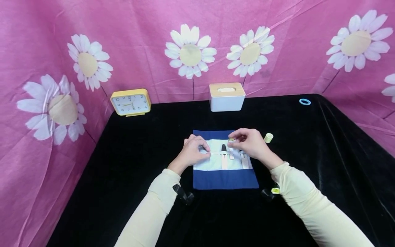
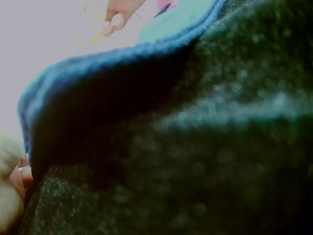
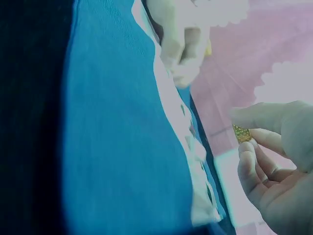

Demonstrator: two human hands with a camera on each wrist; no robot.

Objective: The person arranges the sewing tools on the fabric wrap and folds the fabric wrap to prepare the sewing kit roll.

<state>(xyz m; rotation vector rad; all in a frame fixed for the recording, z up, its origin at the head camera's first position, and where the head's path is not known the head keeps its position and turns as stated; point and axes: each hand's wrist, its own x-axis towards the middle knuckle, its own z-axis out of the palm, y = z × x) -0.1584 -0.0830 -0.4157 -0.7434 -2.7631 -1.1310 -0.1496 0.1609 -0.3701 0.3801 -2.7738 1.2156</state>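
A navy cloth tool roll lies spread flat, its pale middle crossed by a white strap. My left hand pinches that strap near the roll's left side. Above the roll, my right hand holds a slim gold-ended tool between thumb and fingertips; its patterned gold end shows in the right wrist view. The rest of this tool is mostly hidden or too small to identify. A dark-tipped tool sits under the strap, and another slim tool lies at the right, partly behind my right hand.
A pale yellow-green roll stands right of the cloth. Another yellow-green item shows beside my right sleeve. Along the back are a yellow clock, a tissue box and a blue ring, all on black cloth.
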